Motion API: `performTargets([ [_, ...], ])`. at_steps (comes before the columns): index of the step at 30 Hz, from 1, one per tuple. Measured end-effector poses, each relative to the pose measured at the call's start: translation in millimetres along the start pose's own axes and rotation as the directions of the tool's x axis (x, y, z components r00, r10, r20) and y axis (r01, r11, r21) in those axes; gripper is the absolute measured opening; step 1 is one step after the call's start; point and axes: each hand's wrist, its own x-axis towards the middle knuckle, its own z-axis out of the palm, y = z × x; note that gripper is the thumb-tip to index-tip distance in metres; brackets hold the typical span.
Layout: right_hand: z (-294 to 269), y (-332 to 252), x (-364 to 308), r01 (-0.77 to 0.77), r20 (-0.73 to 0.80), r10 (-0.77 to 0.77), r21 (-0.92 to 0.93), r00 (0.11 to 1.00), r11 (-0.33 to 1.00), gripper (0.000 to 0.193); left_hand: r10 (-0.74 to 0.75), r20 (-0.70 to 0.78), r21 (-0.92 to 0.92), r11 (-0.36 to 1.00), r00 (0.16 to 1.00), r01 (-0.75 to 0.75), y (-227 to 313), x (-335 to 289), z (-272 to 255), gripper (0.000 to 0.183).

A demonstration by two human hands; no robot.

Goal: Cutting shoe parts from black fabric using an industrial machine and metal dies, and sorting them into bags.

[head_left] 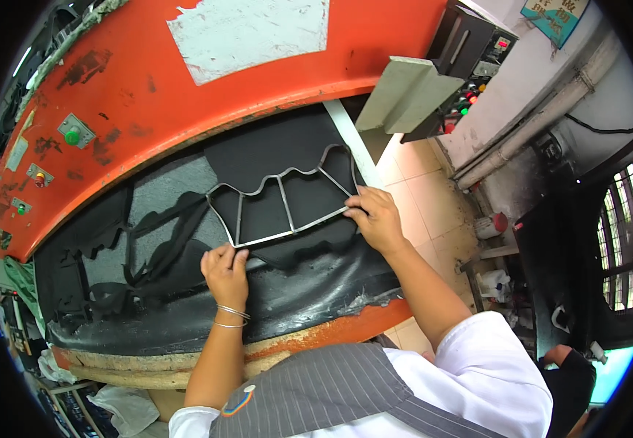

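Gripping a bare grey metal cutting frame (287, 204), dull and smooth, with left hand (226, 271) and right hand (376, 217). Resting on matt black sheet material (185, 241), soft-looking, ragged at cut edges. Showing orange painted metal press head (185, 95), chipped and scuffed, and worn, rough, fibrous board edge (155, 365).

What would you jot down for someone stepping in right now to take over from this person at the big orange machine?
Left hand: fingers on the near corner of the metal cutting frame.
Right hand: holds the frame's right end.
The frame lies flat on black sheet material on the machine bed, under the orange press head.
Done: the sheet's left part already shows cut-out holes.
Left: the frame sits over an uncut patch, which still looks whole.
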Motion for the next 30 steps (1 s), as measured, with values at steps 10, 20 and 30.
performTargets([
  [10,0,25,-12,-0.179,0.084,0.168,0.146,0.982,0.973,0.062,-0.008,-0.118,0.004,1.000,0.993,0.009,7,-9,12,0.022],
  [20,-5,43,-8,-0.036,0.042,0.031,0.135,0.999,0.990,0.050,-0.030,-0.168,-0.027,0.999,0.985,0.026,4,-3,16,0.019],
  [30,-19,27,-27,-0.127,0.090,0.120,0.075,0.989,0.989,0.050,-0.012,-0.110,-0.049,0.999,0.994,0.006,2,-20,11,0.022],
])
